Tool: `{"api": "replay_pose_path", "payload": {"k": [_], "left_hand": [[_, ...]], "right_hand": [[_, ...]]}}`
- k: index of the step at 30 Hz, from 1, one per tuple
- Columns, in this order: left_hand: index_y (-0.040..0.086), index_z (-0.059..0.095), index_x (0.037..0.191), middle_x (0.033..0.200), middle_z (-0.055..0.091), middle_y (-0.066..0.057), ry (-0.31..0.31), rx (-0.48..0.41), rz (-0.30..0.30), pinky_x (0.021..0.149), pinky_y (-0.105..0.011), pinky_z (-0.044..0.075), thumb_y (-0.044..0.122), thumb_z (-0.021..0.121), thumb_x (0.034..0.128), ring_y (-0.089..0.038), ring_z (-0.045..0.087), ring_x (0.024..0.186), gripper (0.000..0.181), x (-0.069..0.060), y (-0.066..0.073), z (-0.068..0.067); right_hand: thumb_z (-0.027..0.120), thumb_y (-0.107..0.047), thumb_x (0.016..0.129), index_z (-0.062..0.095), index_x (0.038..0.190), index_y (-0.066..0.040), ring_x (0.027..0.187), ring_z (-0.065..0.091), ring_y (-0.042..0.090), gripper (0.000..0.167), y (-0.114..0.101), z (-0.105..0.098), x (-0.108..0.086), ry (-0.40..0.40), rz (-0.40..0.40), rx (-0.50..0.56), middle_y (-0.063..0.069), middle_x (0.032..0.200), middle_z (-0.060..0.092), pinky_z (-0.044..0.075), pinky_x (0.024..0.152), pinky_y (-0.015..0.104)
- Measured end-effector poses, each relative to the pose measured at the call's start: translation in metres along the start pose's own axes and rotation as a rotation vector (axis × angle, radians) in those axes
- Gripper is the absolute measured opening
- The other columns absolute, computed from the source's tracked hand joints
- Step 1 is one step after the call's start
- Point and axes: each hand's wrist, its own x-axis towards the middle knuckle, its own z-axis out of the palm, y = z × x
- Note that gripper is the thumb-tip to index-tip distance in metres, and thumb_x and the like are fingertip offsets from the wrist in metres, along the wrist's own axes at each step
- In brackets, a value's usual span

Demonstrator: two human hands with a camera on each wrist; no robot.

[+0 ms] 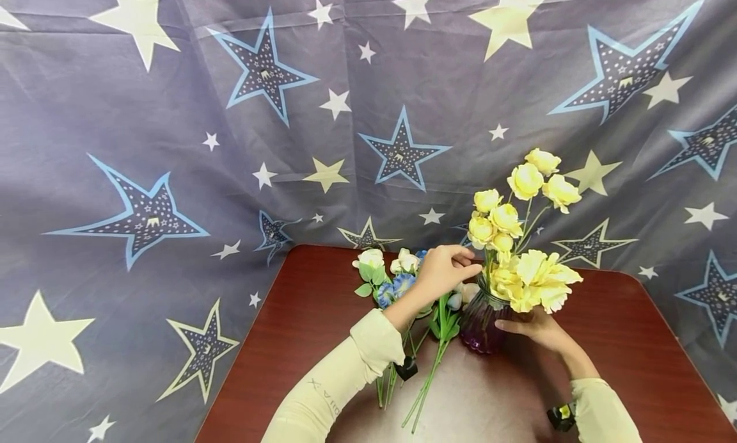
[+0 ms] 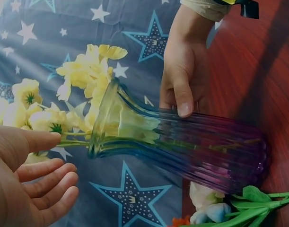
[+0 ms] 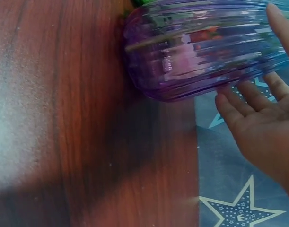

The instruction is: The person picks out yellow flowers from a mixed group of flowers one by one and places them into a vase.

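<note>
A ribbed glass vase (image 2: 205, 142), tinted blue to purple, stands upright on the table with yellow flowers (image 1: 526, 180) in it. Their thin stems show through the glass. My right hand (image 1: 538, 331) holds the side of the vase, thumb on the near face and fingers around the far side, as the right wrist view also shows. At the vase's mouth, my left hand (image 1: 446, 270) is beside the stems with loosely bent fingers. In the left wrist view its thumb tip is close to the stems, and whether it touches them is unclear; the palm holds nothing.
Left of the vase, white flowers (image 1: 370, 258) and blue flowers (image 1: 386, 294) lie on the reddish-brown table (image 1: 622, 340), with long green stems (image 1: 428, 385) pointing toward me. A grey star-patterned cloth (image 1: 173, 110) hangs behind the table.
</note>
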Motion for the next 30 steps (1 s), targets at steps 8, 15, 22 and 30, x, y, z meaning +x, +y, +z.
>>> {"api": "replay_pose_path", "payload": {"k": [8, 15, 22, 30], "left_hand": [[0.013, 0.075, 0.119, 0.102, 0.078, -0.001, -0.021, 0.033, 0.018, 0.073, -0.017, 0.054, 0.033, 0.071, 0.0968, -0.006, 0.071, 0.084, 0.03, -0.003, -0.008, -0.005], [0.014, 0.073, 0.122, 0.105, 0.078, 0.0, 0.004, 0.056, 0.085, 0.075, -0.019, 0.055, 0.034, 0.068, 0.0988, -0.009, 0.074, 0.089, 0.031, -0.007, -0.017, -0.022], [0.016, 0.07, 0.128, 0.12, 0.075, -0.002, 0.056, 0.087, 0.161, 0.087, -0.03, 0.057, 0.035, 0.063, 0.1017, -0.017, 0.071, 0.108, 0.033, -0.008, -0.011, -0.049], [0.018, 0.068, 0.133, 0.129, 0.071, -0.001, 0.155, 0.079, 0.243, 0.102, -0.04, 0.053, 0.038, 0.062, 0.1024, -0.016, 0.065, 0.121, 0.037, -0.009, 0.003, -0.075]], "right_hand": [[0.082, -0.012, 0.086, 0.038, 0.149, 0.009, 0.113, 0.052, -0.009, 0.08, -0.008, -0.025, -0.014, 0.006, 0.138, -0.117, 0.032, 0.146, 0.049, 0.051, 0.092, 0.022], [0.068, -0.01, 0.094, 0.042, 0.143, 0.015, 0.107, 0.064, 0.018, 0.061, -0.032, -0.075, -0.024, 0.123, 0.254, -0.3, 0.04, 0.135, 0.054, 0.049, 0.079, 0.02], [0.063, -0.009, 0.1, 0.042, 0.156, -0.023, 0.107, 0.056, -0.014, 0.061, -0.074, -0.119, -0.02, 0.279, 0.1, -0.159, -0.023, 0.126, 0.062, 0.044, 0.08, 0.005], [0.064, -0.003, 0.098, 0.05, 0.151, -0.024, 0.116, 0.056, -0.012, 0.058, -0.15, -0.121, -0.005, 0.501, -0.069, 0.031, -0.027, 0.124, 0.06, 0.043, 0.089, 0.001]]}}
